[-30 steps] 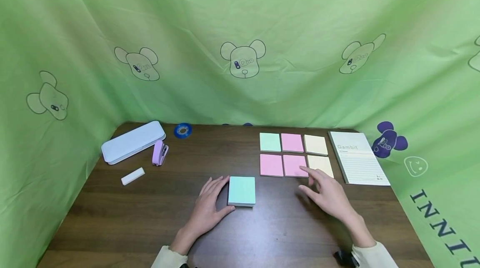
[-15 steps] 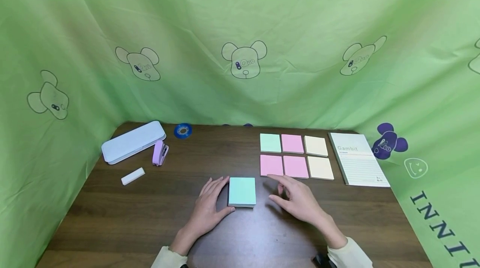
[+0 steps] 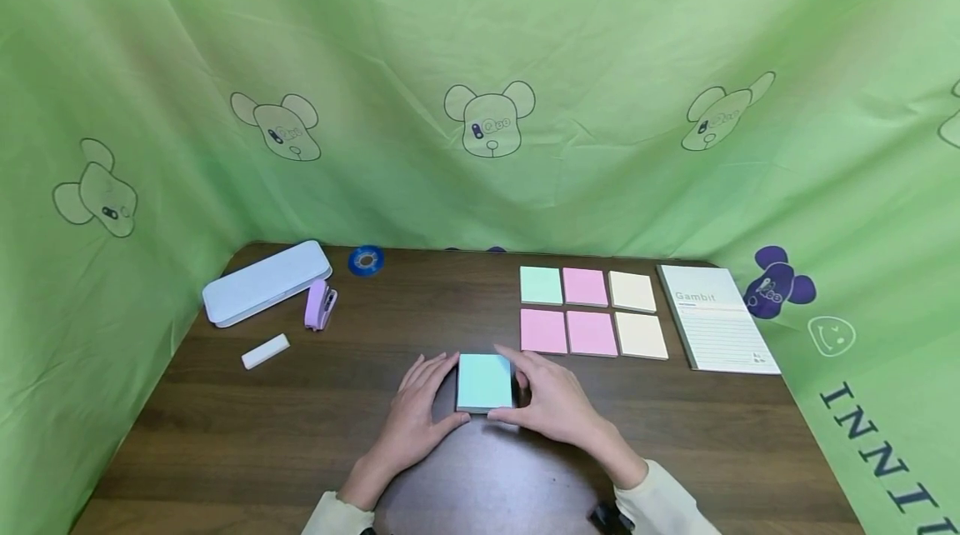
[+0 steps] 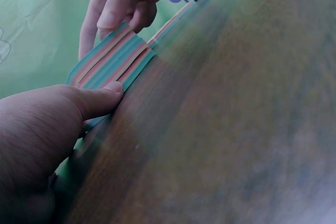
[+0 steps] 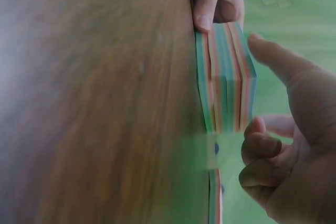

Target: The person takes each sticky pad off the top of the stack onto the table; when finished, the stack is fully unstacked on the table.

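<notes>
A square stack of sticky-note pads (image 3: 484,383), turquoise on top, stands at the table's middle front. Its striped coloured layers show in the left wrist view, on the stack's side (image 4: 107,59). My left hand (image 3: 415,420) holds the left side of the stack, thumb against the near face and fingers toward the far corner. My right hand (image 3: 552,403) is spread at the stack's right side. In the right wrist view my right hand (image 5: 310,129) has its thumb beside the top edge, with a slight gap, and its other fingers partly bent.
Behind, at right, lie two rows of sticky pads: mint (image 3: 541,285), pink (image 3: 592,332) and cream (image 3: 641,336). Right of them lies a notepad (image 3: 720,318). At left are a pale case (image 3: 267,283), a purple stapler (image 3: 320,305), a white eraser-like block (image 3: 266,352) and blue tape (image 3: 366,261).
My right hand has moved left from over the pink and cream pads to the stack's right side. My left hand and the stack have stayed in place.
</notes>
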Motion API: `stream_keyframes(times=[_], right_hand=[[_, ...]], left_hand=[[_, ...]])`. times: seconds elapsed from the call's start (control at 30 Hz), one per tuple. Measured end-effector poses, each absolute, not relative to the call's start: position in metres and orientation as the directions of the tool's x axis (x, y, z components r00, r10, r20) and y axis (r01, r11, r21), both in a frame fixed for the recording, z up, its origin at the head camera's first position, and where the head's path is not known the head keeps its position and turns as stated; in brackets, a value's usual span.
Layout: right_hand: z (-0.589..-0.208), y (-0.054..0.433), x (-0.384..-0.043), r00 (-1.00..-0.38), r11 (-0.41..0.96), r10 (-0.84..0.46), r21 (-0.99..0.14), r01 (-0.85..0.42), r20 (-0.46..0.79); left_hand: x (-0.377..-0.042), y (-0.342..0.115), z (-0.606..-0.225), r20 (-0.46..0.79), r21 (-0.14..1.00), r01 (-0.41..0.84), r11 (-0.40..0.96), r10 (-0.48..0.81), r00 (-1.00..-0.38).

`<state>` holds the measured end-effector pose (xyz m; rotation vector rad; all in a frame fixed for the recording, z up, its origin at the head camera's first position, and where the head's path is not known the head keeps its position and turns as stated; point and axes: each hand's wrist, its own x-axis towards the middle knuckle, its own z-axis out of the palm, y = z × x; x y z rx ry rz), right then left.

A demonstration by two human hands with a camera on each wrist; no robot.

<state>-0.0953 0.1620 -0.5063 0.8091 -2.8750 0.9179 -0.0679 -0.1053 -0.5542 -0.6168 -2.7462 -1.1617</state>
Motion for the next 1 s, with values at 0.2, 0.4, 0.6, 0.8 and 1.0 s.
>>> stream_keyframes(times=[0.2, 0.4, 0.6, 0.8, 1.0], right_hand=[[-0.508, 0.152, -0.097, -0.883, 0.742, -0.457, -0.504, -0.443, 0.105], [-0.511, 0.147, -0.097, -0.888, 0.750, -0.448, -0.496, -0.436, 0.104], [-0.513, 0.146, -0.096, -0.884, 0.733, -0.446, -0.510, -0.451, 0.140], [-0.512, 0.151, -0.095, -0.890, 0.723, -0.433, -0.533, -0.439, 0.146], [-0.509, 0.167, -0.093, -0.907, 0.722, -0.392, -0.561, -0.406, 0.152]], left_hand=[[-0.068, -0.106, -0.553, 0.216, 0.684, 0.381, 0.622, 0.326, -0.920], [-0.068, -0.106, -0.554, 0.224, 0.680, 0.390, 0.621, 0.330, -0.917], [-0.067, -0.107, -0.555, 0.262, 0.675, 0.417, 0.608, 0.331, -0.906], [-0.067, -0.105, -0.555, 0.287, 0.663, 0.430, 0.612, 0.323, -0.902], [-0.067, -0.104, -0.555, 0.283, 0.657, 0.424, 0.623, 0.317, -0.905]])
